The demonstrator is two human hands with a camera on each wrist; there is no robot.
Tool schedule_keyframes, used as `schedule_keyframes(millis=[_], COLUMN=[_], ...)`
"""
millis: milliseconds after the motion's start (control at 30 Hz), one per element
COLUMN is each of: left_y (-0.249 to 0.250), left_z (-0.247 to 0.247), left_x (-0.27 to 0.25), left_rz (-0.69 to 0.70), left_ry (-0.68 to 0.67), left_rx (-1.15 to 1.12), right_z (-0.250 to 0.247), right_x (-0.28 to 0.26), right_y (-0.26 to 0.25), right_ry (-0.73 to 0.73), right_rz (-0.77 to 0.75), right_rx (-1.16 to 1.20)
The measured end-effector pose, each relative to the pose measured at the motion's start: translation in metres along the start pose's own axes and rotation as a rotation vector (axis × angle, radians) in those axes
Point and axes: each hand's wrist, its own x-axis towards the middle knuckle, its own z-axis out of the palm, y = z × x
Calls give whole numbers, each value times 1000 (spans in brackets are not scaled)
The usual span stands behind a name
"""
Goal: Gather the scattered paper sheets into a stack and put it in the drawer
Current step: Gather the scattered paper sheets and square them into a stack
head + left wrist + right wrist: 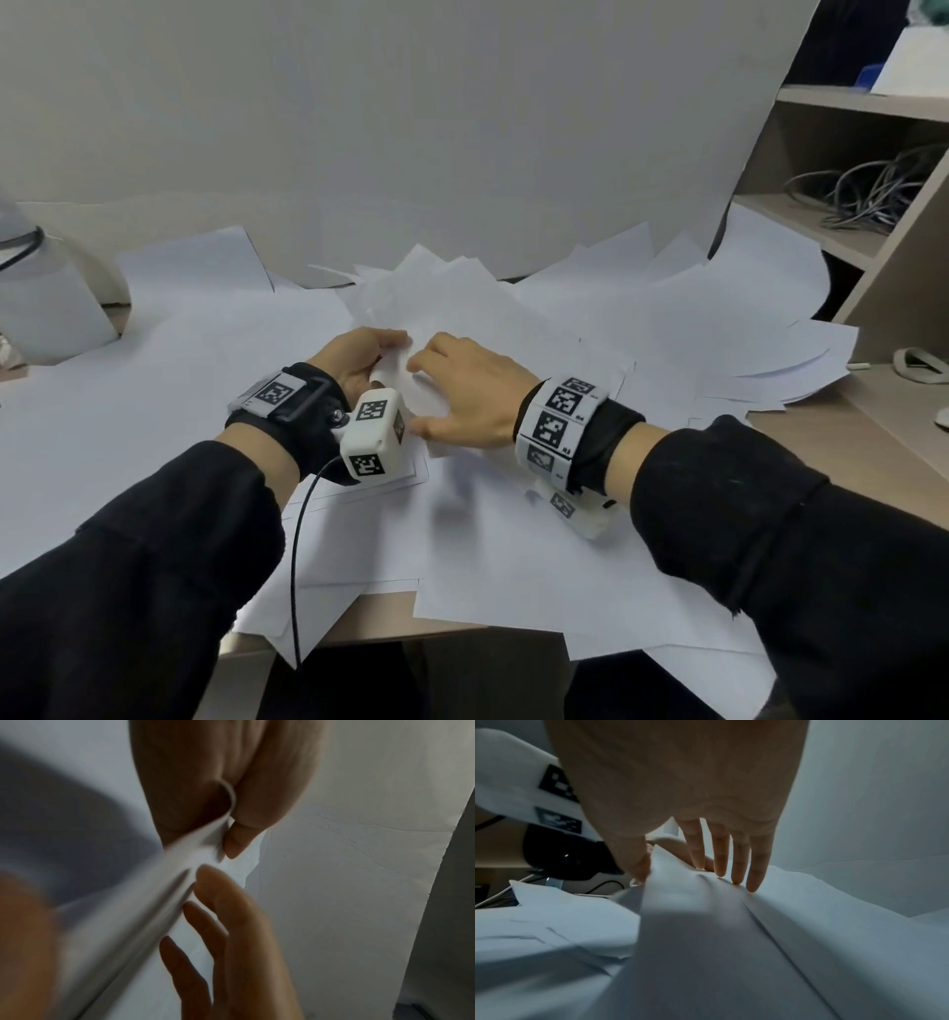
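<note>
White paper sheets (590,318) lie scattered and overlapping across the desk. My left hand (359,354) grips the raised edge of a bundle of sheets (398,370) at mid-desk. The left wrist view shows its thumb and curled fingers (257,805) pinching that bundle (164,902). My right hand (462,390) lies just right of it, spread over the same sheets. Its straight fingers (736,862) press on the top of the bundle (693,923), while the thumb sits on the other side of the raised edge. No drawer is in view.
A white board (411,128) stands along the back of the desk. A shelf with tangled cables (873,195) rises at the right. At the left sits a white container (46,298). Sheets overhang the desk's front edge (385,634). A black cable (298,565) hangs from my left wrist.
</note>
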Motion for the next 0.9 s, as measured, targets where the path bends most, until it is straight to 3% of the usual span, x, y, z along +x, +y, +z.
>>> schedule_keyframes(millis=[167, 267, 400, 533, 667, 900], left_y=[0, 0, 1, -3, -9, -14], left_z=[4, 7, -10, -32, -41, -37], left_x=[5, 5, 11, 19, 20, 25], left_rz=[51, 75, 74, 40, 10, 35], left_ry=[36, 28, 118, 179, 119, 82], left_rx=[-104, -143, -175, -79, -23, -89], right_z=[-5, -9, -9, -4, 1, 5], right_x=[-2, 0, -13, -36, -47, -45], right_y=[-8, -2, 21, 54, 81, 88], right_ry=[78, 50, -33, -57, -78, 134], right_rz=[5, 13, -48, -81, 77, 65], right_rx=[-80, -122, -93, -101, -117, 74])
